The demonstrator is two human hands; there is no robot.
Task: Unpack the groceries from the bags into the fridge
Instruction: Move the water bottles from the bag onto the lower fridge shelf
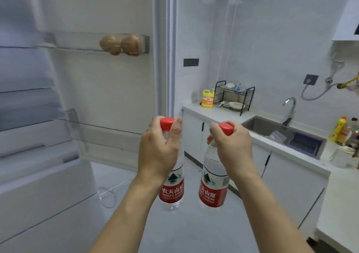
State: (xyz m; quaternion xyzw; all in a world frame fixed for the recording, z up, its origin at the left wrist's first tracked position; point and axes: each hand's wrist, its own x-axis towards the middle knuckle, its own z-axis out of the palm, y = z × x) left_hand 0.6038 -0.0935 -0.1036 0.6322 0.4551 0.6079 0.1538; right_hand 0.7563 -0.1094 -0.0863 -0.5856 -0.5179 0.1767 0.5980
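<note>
My left hand point(158, 145) grips the neck of a clear water bottle point(172, 190) with a red cap and red label, held upright in the air. My right hand point(232, 147) grips the neck of a second, matching water bottle point(212, 186) just to the right of the first. Both bottles hang above the floor in front of the open fridge door point(108, 89). The door's upper shelf point(77, 41) holds two brown eggs point(120, 43). Its lower door shelf point(108, 134) sits just left of my left hand. The fridge interior point(23, 97) is at the far left.
A white counter point(217, 112) runs along the right with a yellow detergent bottle point(207, 98), a black dish rack point(233, 97), a sink point(272, 128) with a tap point(289, 108), and several bottles point(344, 132) at the far right. A cable point(108, 194) lies on the floor.
</note>
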